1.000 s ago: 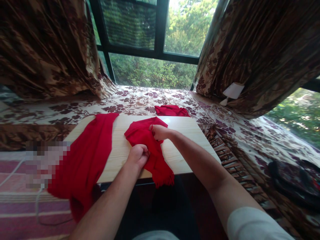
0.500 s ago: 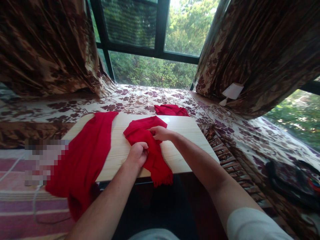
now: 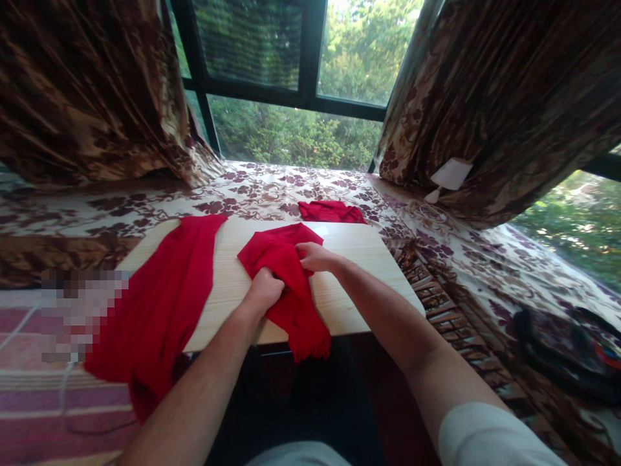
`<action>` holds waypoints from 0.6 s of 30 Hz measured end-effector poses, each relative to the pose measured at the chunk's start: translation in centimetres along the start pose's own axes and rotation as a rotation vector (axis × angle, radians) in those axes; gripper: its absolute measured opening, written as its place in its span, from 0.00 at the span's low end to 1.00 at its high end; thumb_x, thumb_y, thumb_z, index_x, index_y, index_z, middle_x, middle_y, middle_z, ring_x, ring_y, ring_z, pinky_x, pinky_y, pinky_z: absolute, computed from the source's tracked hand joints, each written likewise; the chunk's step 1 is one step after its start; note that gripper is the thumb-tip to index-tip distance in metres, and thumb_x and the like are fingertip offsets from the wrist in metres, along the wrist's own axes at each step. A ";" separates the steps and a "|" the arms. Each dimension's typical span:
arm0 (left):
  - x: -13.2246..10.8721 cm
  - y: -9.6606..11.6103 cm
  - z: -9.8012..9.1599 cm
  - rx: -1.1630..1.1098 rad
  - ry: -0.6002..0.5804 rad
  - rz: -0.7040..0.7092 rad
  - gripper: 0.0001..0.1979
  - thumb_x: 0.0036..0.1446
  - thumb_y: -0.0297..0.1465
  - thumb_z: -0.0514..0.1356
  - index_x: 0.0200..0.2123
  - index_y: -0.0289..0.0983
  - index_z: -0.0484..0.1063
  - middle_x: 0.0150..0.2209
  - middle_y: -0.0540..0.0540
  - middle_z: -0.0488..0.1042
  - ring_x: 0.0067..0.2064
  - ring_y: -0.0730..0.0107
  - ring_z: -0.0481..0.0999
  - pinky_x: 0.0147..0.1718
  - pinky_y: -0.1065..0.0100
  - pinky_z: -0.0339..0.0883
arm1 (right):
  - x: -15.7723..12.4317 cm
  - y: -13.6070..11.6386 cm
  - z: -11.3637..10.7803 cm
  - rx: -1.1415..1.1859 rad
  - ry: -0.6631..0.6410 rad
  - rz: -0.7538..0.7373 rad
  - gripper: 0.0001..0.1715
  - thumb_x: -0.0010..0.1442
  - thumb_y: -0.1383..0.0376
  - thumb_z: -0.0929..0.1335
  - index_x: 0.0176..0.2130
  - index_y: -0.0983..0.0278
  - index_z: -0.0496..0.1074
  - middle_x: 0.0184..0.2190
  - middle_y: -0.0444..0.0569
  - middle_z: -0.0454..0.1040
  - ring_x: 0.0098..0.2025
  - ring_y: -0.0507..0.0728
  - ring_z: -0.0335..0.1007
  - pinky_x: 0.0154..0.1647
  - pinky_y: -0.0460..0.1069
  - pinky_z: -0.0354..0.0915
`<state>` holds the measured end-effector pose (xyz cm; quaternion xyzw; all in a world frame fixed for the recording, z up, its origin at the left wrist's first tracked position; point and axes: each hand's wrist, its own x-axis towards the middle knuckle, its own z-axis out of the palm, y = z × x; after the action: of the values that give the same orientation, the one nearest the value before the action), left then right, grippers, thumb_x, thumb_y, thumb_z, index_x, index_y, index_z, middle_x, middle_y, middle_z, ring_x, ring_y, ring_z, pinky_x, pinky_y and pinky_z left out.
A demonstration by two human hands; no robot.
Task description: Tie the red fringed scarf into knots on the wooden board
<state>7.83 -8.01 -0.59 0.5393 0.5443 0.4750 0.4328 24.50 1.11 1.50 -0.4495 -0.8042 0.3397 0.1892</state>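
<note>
A red scarf lies bunched and folded across the middle of a pale wooden table, its fringed end hanging over the front edge. My left hand is closed on the scarf's left side, its fingertips partly hidden in the cloth. On the right side, my right hand pinches the same scarf a little farther back. Another long red cloth drapes over the table's left side and hangs down off it.
Behind the table, a smaller folded red cloth rests on a floral-covered ledge. A white lamp stands at the right beside a curtain. A dark bag-like object lies at far right.
My left hand has moved slightly up and left along the scarf, its fingers now tucked further into the cloth. My right hand stays nearly in place, still pinching the scarf.
</note>
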 end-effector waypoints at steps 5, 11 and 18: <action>0.6 0.2 -0.5 0.263 0.011 0.027 0.19 0.37 0.23 0.56 0.36 0.31 0.78 0.29 0.44 0.80 0.36 0.58 0.79 0.36 0.67 0.72 | 0.5 -0.5 0.1 -0.214 -0.019 -0.060 0.11 0.47 0.75 0.69 0.34 0.69 0.77 0.33 0.49 0.79 0.33 0.54 0.71 0.30 0.44 0.60; -0.3 0.6 -1.3 0.713 0.036 0.043 0.13 0.47 0.24 0.58 0.35 0.30 0.80 0.33 0.35 0.80 0.37 0.56 0.80 0.38 0.66 0.70 | 0.7 -0.6 0.1 -0.280 -0.039 -0.096 0.07 0.49 0.73 0.68 0.32 0.69 0.75 0.31 0.48 0.78 0.31 0.52 0.68 0.28 0.44 0.56; -1.6 0.7 -1.4 1.016 0.125 0.179 0.18 0.58 0.41 0.57 0.35 0.32 0.80 0.36 0.33 0.77 0.44 0.50 0.76 0.45 0.59 0.68 | 0.6 -0.7 0.0 -0.287 -0.048 -0.120 0.08 0.49 0.74 0.67 0.32 0.70 0.75 0.31 0.48 0.77 0.30 0.51 0.65 0.28 0.44 0.55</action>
<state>6.67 -9.74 0.31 0.6964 0.6828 0.2173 0.0408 23.76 1.37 2.01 -0.4148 -0.8742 0.2201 0.1238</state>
